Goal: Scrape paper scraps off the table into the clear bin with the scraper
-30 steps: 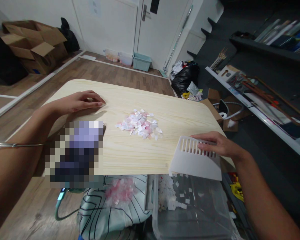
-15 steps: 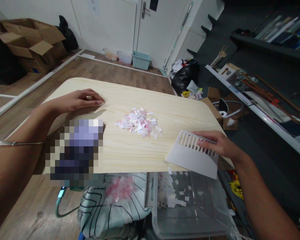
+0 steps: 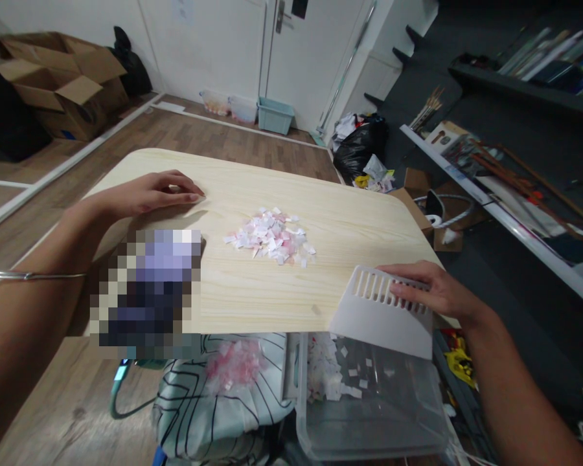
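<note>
My right hand (image 3: 434,291) grips the slotted top of a white plastic scraper (image 3: 383,320), fingers behind it and thumb in front. The scraper's lower edge is at the table's front edge, above a clear plastic bin (image 3: 383,427). Small white paper squares (image 3: 323,369) lie in the bin's left part. My left hand (image 3: 162,193) rests on the pale wood table (image 3: 252,301) at the left, with fingers loosely bent and a gap behind the thumb. A pile of white and pink paper bits (image 3: 272,236) sits mid-table, apart from both hands.
A blurred-out device (image 3: 150,285) with a green cable (image 3: 114,388) is at the table's left front. Pink bits (image 3: 236,366) lie on a striped cloth (image 3: 189,414) below the edge. Cardboard boxes (image 3: 68,90), a teal bin (image 3: 275,116) and a shelf (image 3: 495,200) surround the table.
My right hand has moved the scraper a little right and toward me, further over the clear bin. The left hand and the paper pile have stayed in place.
</note>
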{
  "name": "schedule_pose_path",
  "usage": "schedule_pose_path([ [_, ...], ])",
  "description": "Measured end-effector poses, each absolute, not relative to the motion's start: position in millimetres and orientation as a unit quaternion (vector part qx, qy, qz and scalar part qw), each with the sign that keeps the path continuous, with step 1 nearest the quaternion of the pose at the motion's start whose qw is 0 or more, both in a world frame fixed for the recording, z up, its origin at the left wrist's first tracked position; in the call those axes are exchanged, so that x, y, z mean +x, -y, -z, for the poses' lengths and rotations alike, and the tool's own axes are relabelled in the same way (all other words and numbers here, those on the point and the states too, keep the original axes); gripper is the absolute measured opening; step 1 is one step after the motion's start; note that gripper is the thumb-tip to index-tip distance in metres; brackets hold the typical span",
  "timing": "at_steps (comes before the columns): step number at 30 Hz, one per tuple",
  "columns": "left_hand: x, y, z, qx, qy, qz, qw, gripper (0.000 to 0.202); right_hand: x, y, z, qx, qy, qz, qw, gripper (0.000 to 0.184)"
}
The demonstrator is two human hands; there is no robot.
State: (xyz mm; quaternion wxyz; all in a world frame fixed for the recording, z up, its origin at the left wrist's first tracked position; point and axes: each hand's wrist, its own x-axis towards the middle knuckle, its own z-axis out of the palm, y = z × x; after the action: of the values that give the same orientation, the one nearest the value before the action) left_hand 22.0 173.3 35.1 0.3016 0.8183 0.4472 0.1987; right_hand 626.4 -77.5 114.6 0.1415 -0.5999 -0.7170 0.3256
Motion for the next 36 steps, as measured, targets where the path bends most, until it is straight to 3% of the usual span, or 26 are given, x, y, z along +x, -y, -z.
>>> schedule_pose_path([
  [2, 23, -173, -36, 0.82, -0.445, -0.198, 0.302, 0.097, 630, 80, -116, -0.601, 0.714, -0.336, 0.128, 0.062],
  [7, 22, -173, -35, 0.821, -0.444, -0.198, 0.3, 0.087, 620, 79, -118, -0.637, 0.685, -0.271, 0.225, 0.057],
  [13, 21, -173, -33, 0.813, -0.453, -0.201, 0.306, 0.091, 580, 104, -100, -0.661, 0.657, -0.252, 0.26, 0.055],
  [21, 24, -170, -37, 0.82, -0.442, -0.205, 0.3, 0.111, 504, 151, -69, -0.69, 0.582, -0.299, 0.31, 0.066],
  [28, 21, -173, -32, 0.818, -0.447, -0.209, 0.297, 0.107, 453, 158, -80, -0.617, 0.58, -0.446, 0.291, 0.063],
  [32, 21, -173, -33, 0.816, -0.449, -0.206, 0.301, 0.107, 479, 143, -90, -0.668, 0.545, -0.38, 0.335, 0.063],
  [36, 22, -172, -35, 0.815, -0.447, -0.204, 0.306, 0.102, 517, 116, -95, -0.731, 0.487, -0.322, 0.353, 0.08],
])
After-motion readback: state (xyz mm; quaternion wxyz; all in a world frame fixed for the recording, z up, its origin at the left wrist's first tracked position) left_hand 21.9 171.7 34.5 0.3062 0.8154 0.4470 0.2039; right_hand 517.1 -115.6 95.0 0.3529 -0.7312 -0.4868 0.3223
